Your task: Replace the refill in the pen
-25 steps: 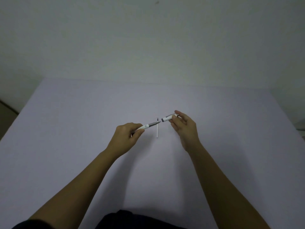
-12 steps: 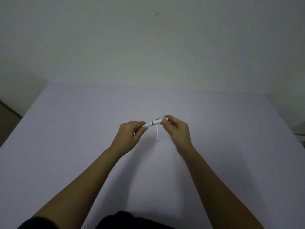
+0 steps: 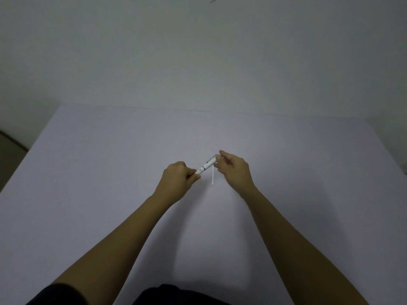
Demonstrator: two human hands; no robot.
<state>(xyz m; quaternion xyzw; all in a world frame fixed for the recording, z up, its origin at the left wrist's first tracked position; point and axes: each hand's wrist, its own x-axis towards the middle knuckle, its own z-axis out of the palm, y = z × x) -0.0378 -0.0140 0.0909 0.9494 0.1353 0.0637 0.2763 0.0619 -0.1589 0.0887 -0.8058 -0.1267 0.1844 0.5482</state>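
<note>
Above the table [image 3: 88, 194], the left hand [image 3: 178, 181] pinches the pen [image 3: 206, 167] at its seven o'clock end, the right hand [image 3: 234, 170] now pinching the rejoined one o'clock half, likely screwing it shut beside the spare refill [image 3: 213, 178].

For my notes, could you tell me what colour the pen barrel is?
White pen barrel, seen in the head view.

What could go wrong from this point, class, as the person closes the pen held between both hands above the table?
1. The pen is held only at its ends by the left hand and right hand; if its two halves are misaligned, they may jam or cross-thread.
2. The loose refill lies on the table right beneath the pen; a wrist could nudge it away.
</note>
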